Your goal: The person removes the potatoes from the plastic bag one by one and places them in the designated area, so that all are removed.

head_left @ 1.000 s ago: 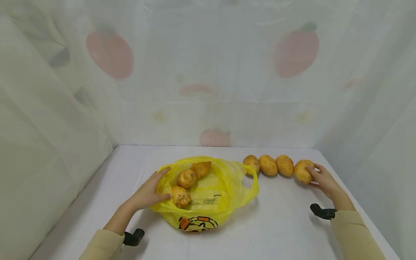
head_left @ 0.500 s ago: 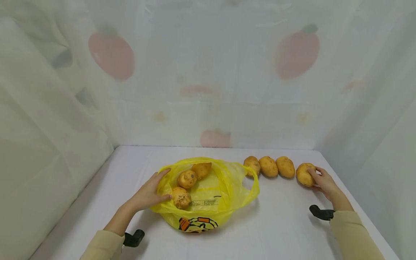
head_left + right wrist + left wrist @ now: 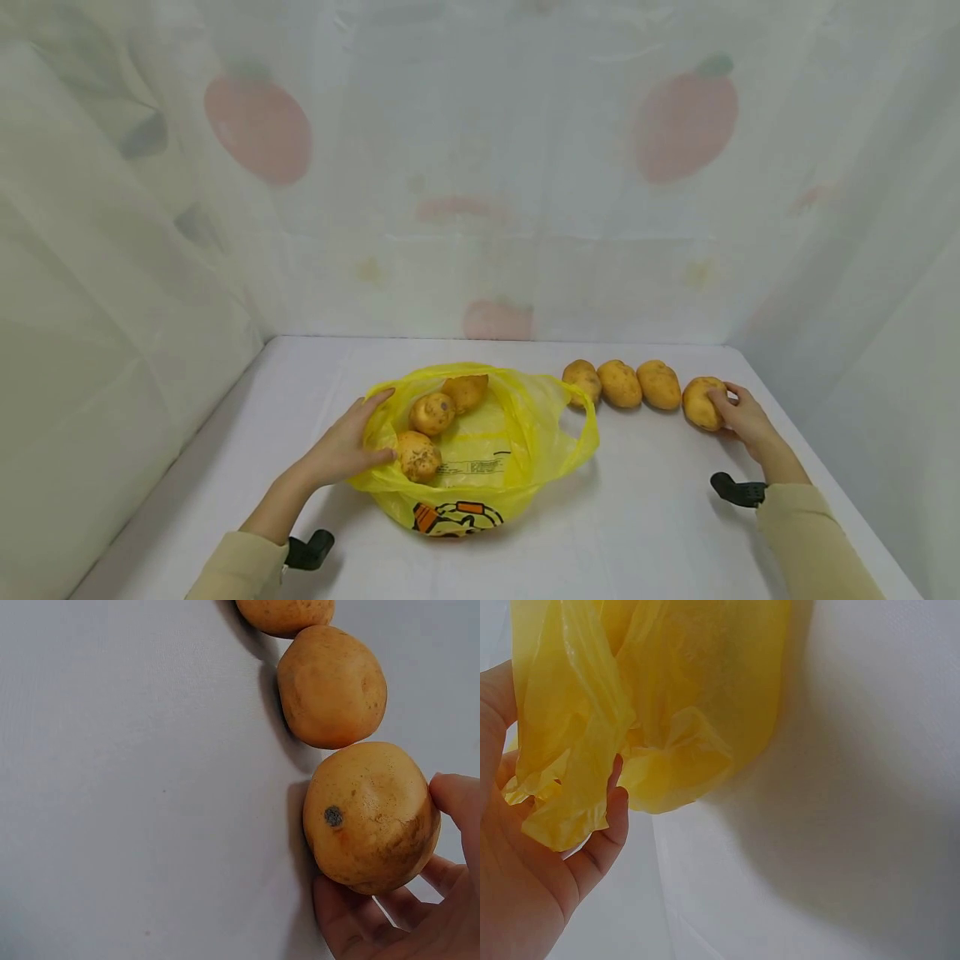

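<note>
My left hand grips the left side of a yellow plastic bag, its fingers curled round bunched film in the left wrist view. The bag's mouth gapes upward and shows 3 potatoes inside, among them a dirt-marked potato near my left thumb. At the right, my right hand holds a potato from its right side, thumb and fingers round it. This potato bears a dark grey spot and sits at the right end of a row, close beside a neighbouring potato.
The row continues left with a potato, another potato and a potato behind the bag's handle loop. A white-covered table lies beneath, with pale printed curtains at its back and sides.
My right hand and its potato have shifted slightly toward me, then a touch left. The left hand and bag have kept their place.
</note>
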`<state>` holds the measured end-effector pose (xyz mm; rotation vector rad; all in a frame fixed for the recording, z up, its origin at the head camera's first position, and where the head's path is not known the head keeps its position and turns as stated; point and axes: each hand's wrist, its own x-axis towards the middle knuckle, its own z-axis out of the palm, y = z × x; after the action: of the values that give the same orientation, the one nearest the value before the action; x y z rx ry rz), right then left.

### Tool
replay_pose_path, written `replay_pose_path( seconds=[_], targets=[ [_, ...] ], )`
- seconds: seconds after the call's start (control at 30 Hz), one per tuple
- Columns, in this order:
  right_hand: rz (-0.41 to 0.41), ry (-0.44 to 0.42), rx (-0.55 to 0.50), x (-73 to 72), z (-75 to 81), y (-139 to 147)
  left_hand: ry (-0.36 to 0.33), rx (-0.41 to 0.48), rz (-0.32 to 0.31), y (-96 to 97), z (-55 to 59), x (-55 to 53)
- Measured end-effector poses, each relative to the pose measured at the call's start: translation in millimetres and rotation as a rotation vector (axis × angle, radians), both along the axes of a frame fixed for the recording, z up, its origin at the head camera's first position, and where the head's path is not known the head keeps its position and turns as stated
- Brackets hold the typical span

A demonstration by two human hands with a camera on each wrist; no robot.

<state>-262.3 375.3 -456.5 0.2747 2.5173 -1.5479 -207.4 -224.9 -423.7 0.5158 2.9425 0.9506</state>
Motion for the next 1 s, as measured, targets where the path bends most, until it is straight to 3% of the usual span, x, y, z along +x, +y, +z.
replay_pose_path(
  seconds=[0.8, 1.0],
  targets=[
    [-0.012, -0.019, 0.011, -0.7, 1.3, 5.0, 0.000, -0.003, 0.002, -2.4, -4.0, -2.3],
    [-0.048, 0.004, 0.078, 2.8, 8.1, 4.4, -0.004, 0.002, 0.001, -2.6, -3.5, -2.0]
  ],
)
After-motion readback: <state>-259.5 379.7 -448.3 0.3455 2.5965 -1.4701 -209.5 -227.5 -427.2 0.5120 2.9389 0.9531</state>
